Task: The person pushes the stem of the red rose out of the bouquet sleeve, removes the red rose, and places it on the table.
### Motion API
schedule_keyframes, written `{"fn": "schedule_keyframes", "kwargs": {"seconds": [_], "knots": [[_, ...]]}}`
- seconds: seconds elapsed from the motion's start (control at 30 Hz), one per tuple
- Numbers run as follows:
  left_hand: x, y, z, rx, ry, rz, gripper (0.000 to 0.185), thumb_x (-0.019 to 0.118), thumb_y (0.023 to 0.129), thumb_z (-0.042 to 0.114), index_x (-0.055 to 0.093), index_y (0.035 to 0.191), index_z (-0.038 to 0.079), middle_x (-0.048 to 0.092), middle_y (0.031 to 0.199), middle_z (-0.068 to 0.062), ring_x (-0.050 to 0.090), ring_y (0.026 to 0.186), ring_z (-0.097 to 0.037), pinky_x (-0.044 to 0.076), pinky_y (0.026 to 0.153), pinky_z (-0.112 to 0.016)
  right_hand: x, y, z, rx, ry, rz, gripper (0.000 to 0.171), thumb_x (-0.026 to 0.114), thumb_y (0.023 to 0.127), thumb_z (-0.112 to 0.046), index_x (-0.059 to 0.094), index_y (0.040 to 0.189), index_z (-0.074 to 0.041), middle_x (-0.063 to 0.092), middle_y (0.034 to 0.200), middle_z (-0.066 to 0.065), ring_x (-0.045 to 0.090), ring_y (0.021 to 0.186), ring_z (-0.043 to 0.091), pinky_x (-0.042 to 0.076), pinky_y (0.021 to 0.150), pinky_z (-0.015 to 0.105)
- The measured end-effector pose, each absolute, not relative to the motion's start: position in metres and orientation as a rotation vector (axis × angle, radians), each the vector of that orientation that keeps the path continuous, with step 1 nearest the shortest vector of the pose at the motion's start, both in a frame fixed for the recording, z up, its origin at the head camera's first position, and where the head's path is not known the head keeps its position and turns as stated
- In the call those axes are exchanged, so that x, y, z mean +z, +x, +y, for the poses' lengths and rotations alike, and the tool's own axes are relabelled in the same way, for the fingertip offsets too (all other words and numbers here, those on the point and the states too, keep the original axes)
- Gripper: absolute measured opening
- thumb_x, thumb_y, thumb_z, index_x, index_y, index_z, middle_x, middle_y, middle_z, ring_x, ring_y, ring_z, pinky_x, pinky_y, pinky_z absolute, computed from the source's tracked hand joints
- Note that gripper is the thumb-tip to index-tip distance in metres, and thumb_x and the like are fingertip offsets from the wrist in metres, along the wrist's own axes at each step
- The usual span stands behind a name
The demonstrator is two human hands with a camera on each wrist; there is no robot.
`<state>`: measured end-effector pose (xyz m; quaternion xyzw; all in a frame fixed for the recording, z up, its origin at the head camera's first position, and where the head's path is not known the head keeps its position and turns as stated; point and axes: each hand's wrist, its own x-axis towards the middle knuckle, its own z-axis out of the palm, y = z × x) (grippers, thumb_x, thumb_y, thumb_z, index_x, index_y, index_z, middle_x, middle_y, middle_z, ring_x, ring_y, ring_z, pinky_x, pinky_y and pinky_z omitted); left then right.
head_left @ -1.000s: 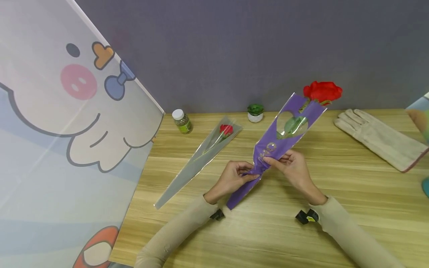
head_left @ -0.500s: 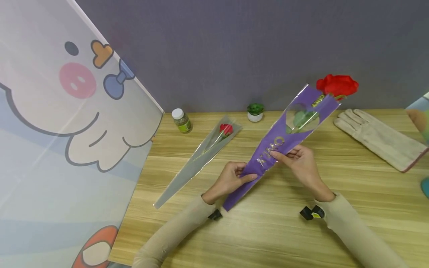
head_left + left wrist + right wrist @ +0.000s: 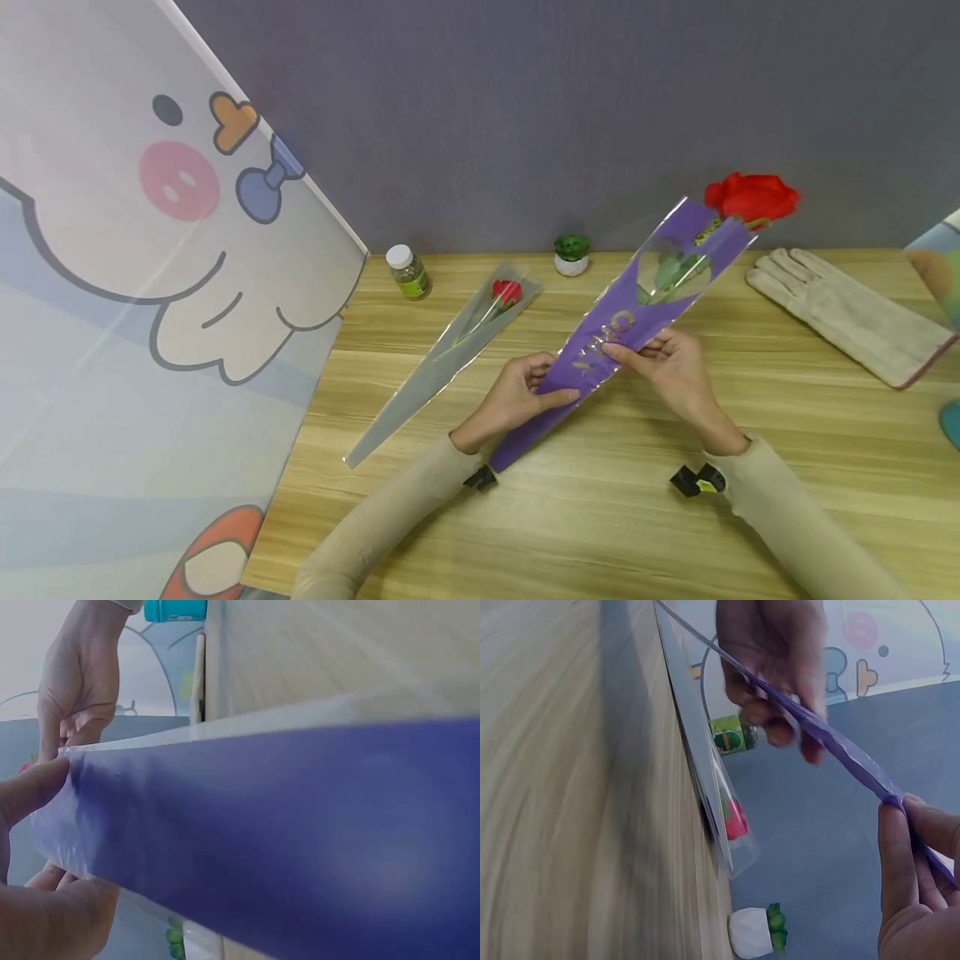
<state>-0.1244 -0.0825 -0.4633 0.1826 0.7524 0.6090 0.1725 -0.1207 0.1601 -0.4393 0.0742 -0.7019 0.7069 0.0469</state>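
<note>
A long purple flower sleeve [image 3: 600,342] with a heart window holds a red rose [image 3: 752,197] that sticks out of its top end at the upper right. My left hand [image 3: 525,392] pinches the sleeve's lower part and my right hand [image 3: 667,358] pinches its middle, both holding it tilted above the wooden table [image 3: 600,517]. From the left wrist camera the purple sleeve [image 3: 285,825] fills the frame with my thumb on its edge. Seen edge-on in the right wrist view, the sleeve [image 3: 832,742] is stretched between both hands.
A second rose in a grey clear sleeve [image 3: 450,358] lies on the table to the left. A small jar [image 3: 407,271] and a tiny potted plant [image 3: 572,252] stand by the grey wall. A beige glove [image 3: 847,312] lies at right. A cartoon-printed panel [image 3: 150,292] stands at left.
The sleeve with the rose has been smoothed out from a twisted pinch and shifted right and slightly up. My right hand slid further up the sleeve; the left stayed near the lower end.
</note>
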Motion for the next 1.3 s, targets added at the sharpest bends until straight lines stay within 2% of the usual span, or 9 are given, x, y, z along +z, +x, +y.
{"fn": "schedule_keyframes", "kwargs": {"seconds": [0.17,0.4,0.53,0.67,0.8,0.9,1.1,1.23,1.3], "knots": [[-0.458,-0.126,-0.077,1.749,0.491,2.145,0.026,0.084,0.089,0.012,0.072,0.110,0.003,0.080,0.098,-0.018,0.065,0.070,-0.001,0.051,0.062,-0.017,-0.443,-0.119,0.155,2.118,0.271,-2.197,0.023,0.079,0.089,0.003,0.070,0.107,0.013,0.081,0.090,-0.014,0.079,0.083,0.005,0.061,0.068,0.021],[-0.455,-0.128,-0.076,1.736,0.470,2.135,0.023,0.084,0.088,0.010,0.076,0.108,0.002,0.080,0.094,-0.020,0.066,0.068,-0.001,0.050,0.058,-0.018,-0.446,-0.118,0.154,2.167,0.293,-2.180,0.022,0.078,0.090,0.003,0.071,0.109,0.011,0.081,0.092,-0.012,0.079,0.085,0.006,0.061,0.069,0.022],[-0.454,-0.128,-0.076,1.724,0.473,2.122,0.023,0.083,0.089,0.010,0.077,0.108,0.000,0.080,0.093,-0.020,0.067,0.069,-0.001,0.051,0.059,-0.018,-0.445,-0.118,0.155,2.185,0.286,-2.169,0.021,0.077,0.090,0.005,0.072,0.109,0.007,0.081,0.092,-0.012,0.078,0.085,0.004,0.061,0.071,0.020],[-0.454,-0.128,-0.077,1.717,0.461,2.119,0.024,0.083,0.089,0.011,0.077,0.109,0.000,0.080,0.094,-0.019,0.068,0.070,-0.001,0.051,0.060,-0.017,-0.444,-0.118,0.158,2.181,0.246,-2.165,0.020,0.078,0.090,0.002,0.074,0.109,-0.002,0.081,0.093,-0.013,0.077,0.086,0.003,0.061,0.074,0.018],[-0.455,-0.127,-0.081,1.697,0.452,2.122,0.023,0.083,0.089,0.010,0.077,0.108,0.001,0.081,0.094,-0.019,0.068,0.069,-0.001,0.051,0.059,-0.018,-0.438,-0.120,0.166,2.202,0.166,-2.122,0.017,0.076,0.093,-0.001,0.074,0.106,-0.012,0.081,0.094,-0.014,0.077,0.086,0.001,0.060,0.073,0.017],[-0.457,-0.125,-0.083,1.674,0.447,2.131,0.021,0.084,0.088,0.011,0.077,0.106,0.002,0.081,0.092,-0.017,0.065,0.066,-0.001,0.049,0.056,-0.018,-0.430,-0.123,0.173,2.230,0.096,-2.050,0.015,0.077,0.093,-0.004,0.074,0.103,-0.014,0.081,0.091,-0.013,0.076,0.084,-0.001,0.059,0.071,0.015],[-0.460,-0.124,-0.087,1.652,0.441,2.137,0.018,0.085,0.087,0.011,0.076,0.101,0.002,0.080,0.085,-0.013,0.062,0.062,-0.003,0.047,0.053,-0.018,-0.416,-0.130,0.190,2.375,0.053,-1.773,0.008,0.070,0.099,-0.005,0.071,0.106,-0.009,0.080,0.089,-0.007,0.075,0.080,0.002,0.059,0.069,0.016],[-0.463,-0.122,-0.089,1.627,0.451,2.152,0.018,0.085,0.087,0.012,0.076,0.099,0.002,0.079,0.082,-0.011,0.061,0.061,-0.003,0.046,0.053,-0.019,-0.408,-0.134,0.203,2.525,0.113,-1.493,0.019,0.060,0.103,-0.003,0.069,0.120,-0.003,0.081,0.098,0.003,0.077,0.082,0.010,0.062,0.072,0.022],[-0.464,-0.122,-0.090,1.611,0.461,2.162,0.019,0.086,0.087,0.013,0.077,0.100,0.002,0.079,0.082,-0.012,0.059,0.061,-0.002,0.045,0.053,-0.019,-0.404,-0.137,0.208,2.567,0.126,-1.382,0.020,0.058,0.104,-0.002,0.068,0.121,0.000,0.080,0.098,0.005,0.078,0.081,0.013,0.063,0.071,0.023]]}}
